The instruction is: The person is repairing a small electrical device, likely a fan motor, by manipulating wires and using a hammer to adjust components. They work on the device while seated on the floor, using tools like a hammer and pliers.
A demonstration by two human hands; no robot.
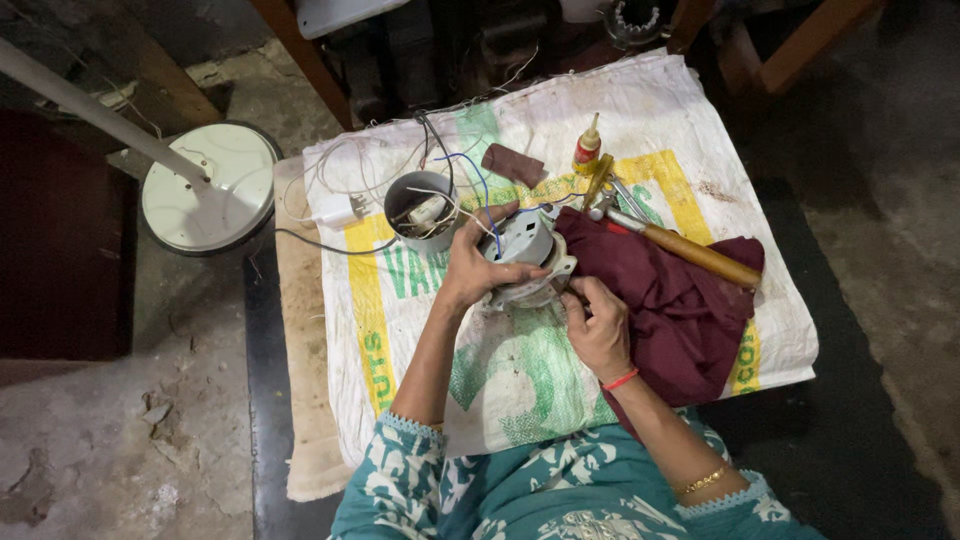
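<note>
A white woven sack (pixel 640 110) with green and yellow printed bands lies spread flat over the counter, serving as a work mat. Near its far edge stands a small yellow squeeze bottle (pixel 587 148) with a red label and pointed nozzle.

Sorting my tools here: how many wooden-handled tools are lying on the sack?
1: a hammer lies on the maroon cloth, right of the motor both hands hold. The cloth may hide others.

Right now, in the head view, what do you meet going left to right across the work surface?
Round white base → grey cup → left hand → motor → right hand → maroon cloth → hammer handle
</note>
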